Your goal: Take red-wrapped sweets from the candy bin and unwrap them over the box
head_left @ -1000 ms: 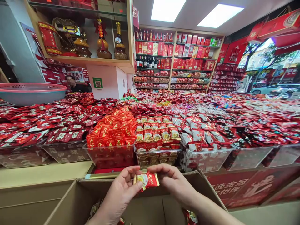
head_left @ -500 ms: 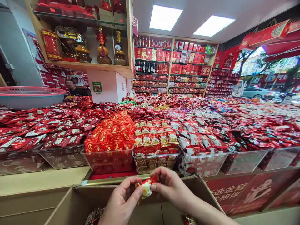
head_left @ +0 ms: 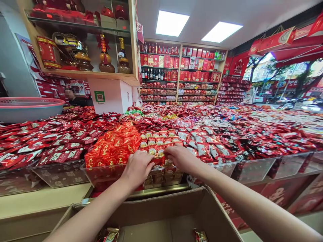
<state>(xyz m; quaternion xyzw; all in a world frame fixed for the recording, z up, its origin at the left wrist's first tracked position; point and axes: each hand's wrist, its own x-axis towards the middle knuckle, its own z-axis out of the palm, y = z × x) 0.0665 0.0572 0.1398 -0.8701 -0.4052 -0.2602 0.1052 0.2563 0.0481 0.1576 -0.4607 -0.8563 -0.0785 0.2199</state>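
Observation:
Both my hands are at the front of a clear plastic bin (head_left: pixel 163 181) holding rows of small wrapped candies in red and gold, printed with a yellow fruit. My left hand (head_left: pixel 138 165) has its fingers curled at the left of a wrapped candy (head_left: pixel 159 152) in the front rows. On its other side, my right hand (head_left: pixel 181 157) pinches with thumb and fingers. Fingers partly hide the candy, which touches its neighbours. Below my forearms stands an open cardboard box (head_left: pixel 174 201) with a few wrapped candies (head_left: pixel 111 235) inside.
Orange-red packets (head_left: pixel 113 144) fill the bin on the left; white and red packets (head_left: pixel 204 144) fill the one on the right. A wide plastic basin (head_left: pixel 30 109) stands at the far left. A shelf cabinet (head_left: pixel 83 75) overhangs the display. A person (head_left: pixel 79 99) is behind it.
My hands have moved forward from above the cardboard box to the clear bin, taking the wrapped candy with them. The view has shifted slightly.

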